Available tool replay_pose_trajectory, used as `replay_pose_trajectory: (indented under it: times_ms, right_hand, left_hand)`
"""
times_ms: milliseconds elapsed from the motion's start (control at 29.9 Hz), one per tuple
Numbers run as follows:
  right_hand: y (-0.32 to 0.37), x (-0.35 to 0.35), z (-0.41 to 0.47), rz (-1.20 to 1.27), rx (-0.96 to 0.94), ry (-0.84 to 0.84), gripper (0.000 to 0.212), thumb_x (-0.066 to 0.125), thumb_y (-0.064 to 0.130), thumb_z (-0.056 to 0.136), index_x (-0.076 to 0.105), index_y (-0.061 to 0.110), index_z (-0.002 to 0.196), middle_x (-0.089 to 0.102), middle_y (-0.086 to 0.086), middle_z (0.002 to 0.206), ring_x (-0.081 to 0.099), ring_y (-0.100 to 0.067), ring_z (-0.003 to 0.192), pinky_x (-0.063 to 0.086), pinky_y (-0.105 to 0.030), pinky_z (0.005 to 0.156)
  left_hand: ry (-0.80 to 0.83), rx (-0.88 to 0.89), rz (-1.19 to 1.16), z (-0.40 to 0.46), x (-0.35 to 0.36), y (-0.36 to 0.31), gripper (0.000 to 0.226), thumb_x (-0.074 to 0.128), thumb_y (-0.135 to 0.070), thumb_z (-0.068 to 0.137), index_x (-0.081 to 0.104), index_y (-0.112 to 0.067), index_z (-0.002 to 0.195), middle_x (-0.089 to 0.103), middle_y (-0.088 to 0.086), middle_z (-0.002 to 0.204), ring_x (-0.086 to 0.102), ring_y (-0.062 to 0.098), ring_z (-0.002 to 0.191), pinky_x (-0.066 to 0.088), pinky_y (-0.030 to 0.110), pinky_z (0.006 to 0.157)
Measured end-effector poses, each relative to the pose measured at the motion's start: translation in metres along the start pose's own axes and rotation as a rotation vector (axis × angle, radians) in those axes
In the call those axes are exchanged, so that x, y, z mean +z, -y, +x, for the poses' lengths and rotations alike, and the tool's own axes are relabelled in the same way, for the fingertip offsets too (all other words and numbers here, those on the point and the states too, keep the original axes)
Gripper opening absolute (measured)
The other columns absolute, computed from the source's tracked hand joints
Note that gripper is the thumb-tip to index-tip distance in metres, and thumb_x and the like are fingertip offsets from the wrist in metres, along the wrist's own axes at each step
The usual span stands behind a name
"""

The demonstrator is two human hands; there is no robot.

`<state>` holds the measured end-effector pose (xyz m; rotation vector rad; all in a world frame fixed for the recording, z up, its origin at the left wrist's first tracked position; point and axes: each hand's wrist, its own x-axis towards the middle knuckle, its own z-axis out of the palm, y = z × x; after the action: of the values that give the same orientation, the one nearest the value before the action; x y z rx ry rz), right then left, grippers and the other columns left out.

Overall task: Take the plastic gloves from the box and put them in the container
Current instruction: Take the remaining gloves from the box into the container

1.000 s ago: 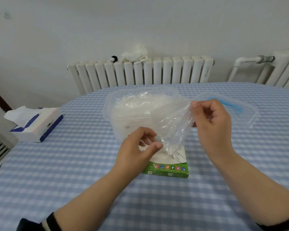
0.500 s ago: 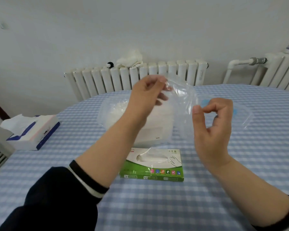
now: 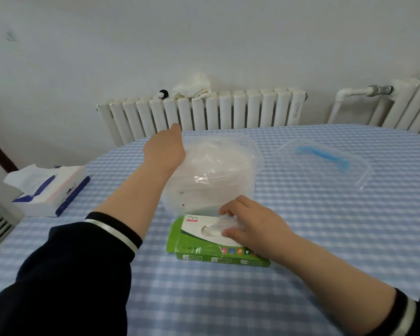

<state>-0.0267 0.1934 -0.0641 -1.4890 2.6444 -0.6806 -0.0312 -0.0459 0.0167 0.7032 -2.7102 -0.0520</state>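
A green and white glove box (image 3: 204,248) lies flat on the checked tablecloth in front of me. My right hand (image 3: 255,226) rests on its top opening, fingers pinching a clear plastic glove (image 3: 216,226) that sticks out. Just behind the box stands a clear plastic container (image 3: 247,180) holding a heap of clear gloves (image 3: 214,158). My left hand (image 3: 164,151) reaches over the container's left rim, its fingers inside among the gloves; I cannot see whether they grip any.
The container's clear lid (image 3: 325,161) with a blue handle lies to the right. A tissue pack (image 3: 51,190) sits at the table's left edge. White radiators (image 3: 204,110) line the wall behind the round table (image 3: 325,238).
Both hands held one glove up in the air; now my left hand has lowered into the container with it, and my right hand has dropped to the box opening.
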Motion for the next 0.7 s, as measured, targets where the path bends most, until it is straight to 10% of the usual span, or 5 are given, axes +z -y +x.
replay_pose_trajectory:
  times_ms: [267, 434, 568, 701]
  right_hand:
    - [0.000, 0.005, 0.001, -0.037, -0.003, -0.037, 0.038, 0.056, 0.039, 0.092, 0.043, 0.034, 0.127, 0.051, 0.013, 0.119, 0.050, -0.010, 0.104, 0.037, -0.025, 0.073]
    - [-0.002, 0.005, 0.001, -0.126, -0.088, -0.083, 0.028, 0.051, 0.038, 0.095, 0.046, 0.032, 0.122, 0.051, 0.013, 0.115, 0.053, -0.012, 0.098, 0.038, -0.027, 0.069]
    - [-0.003, 0.008, 0.000, -0.189, -0.179, -0.158, 0.011, 0.065, 0.031, 0.088, 0.056, 0.025, 0.091, 0.057, 0.008, 0.088, 0.057, -0.016, 0.067, 0.037, -0.027, 0.049]
    - [-0.006, 0.013, 0.000, -0.214, -0.174, -0.209, 0.014, 0.065, 0.034, 0.087, 0.057, 0.024, 0.083, 0.057, 0.008, 0.081, 0.054, -0.015, 0.060, 0.041, -0.029, 0.044]
  left_hand:
    - [0.001, 0.135, 0.207, -0.002, 0.000, -0.004, 0.036, 0.053, -0.001, 0.084, 0.047, -0.009, 0.119, 0.041, 0.012, 0.117, 0.046, 0.028, 0.094, 0.038, 0.033, 0.067]
    - [0.257, 0.291, -0.182, -0.001, -0.016, -0.011, 0.033, 0.040, 0.009, 0.084, 0.056, -0.018, 0.093, 0.057, 0.001, 0.109, 0.050, 0.012, 0.082, 0.035, 0.020, 0.064]
    - [0.627, 0.118, -0.391, -0.004, -0.023, -0.018, 0.024, 0.038, -0.022, 0.102, 0.057, -0.019, 0.116, 0.056, -0.003, 0.126, 0.058, 0.011, 0.094, 0.049, 0.024, 0.070]
    - [0.856, 0.108, -0.236, -0.005, -0.025, -0.027, 0.075, 0.027, -0.069, 0.092, 0.031, -0.022, 0.150, 0.035, -0.005, 0.151, 0.043, 0.020, 0.132, 0.045, 0.030, 0.089]
